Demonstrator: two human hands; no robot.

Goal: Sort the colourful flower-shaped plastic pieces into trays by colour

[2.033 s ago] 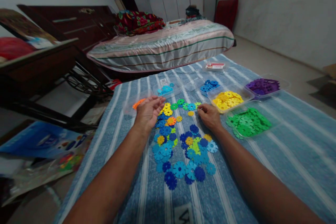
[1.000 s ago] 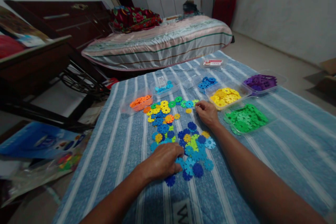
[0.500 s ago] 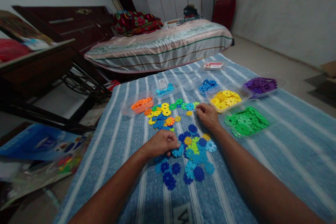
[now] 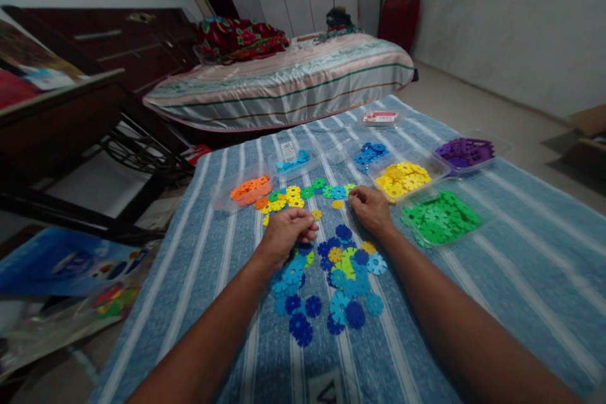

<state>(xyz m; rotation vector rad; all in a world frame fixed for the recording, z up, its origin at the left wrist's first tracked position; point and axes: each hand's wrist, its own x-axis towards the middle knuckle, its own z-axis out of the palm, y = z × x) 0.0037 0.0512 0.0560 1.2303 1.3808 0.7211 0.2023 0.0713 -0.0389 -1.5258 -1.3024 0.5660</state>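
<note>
My left hand hovers over the left part of the loose disc pieces, its fingers loosely bent and apart, with nothing seen in them. It hides some of the discs under it. Below its wrist lie light-blue notched discs. My right hand is closed, thumb and fingertips together at a yellow-green disc; what they hold, if anything, is hidden. That disc ends a row with a light-blue disc and green discs. A mixed heap of dark-blue discs, light-blue and lime discs spreads between my forearms.
Clear boxes hold orange, light-blue, blue, yellow, green and purple pieces. A lid with a red-and-white label lies at the back. The striped cloth covers the table; a bed stands beyond.
My left hand has moved up and away from the light-blue disc it was touching on the heap, and its fingers have loosened. My right hand stays by the row; the view has shifted slightly.
</note>
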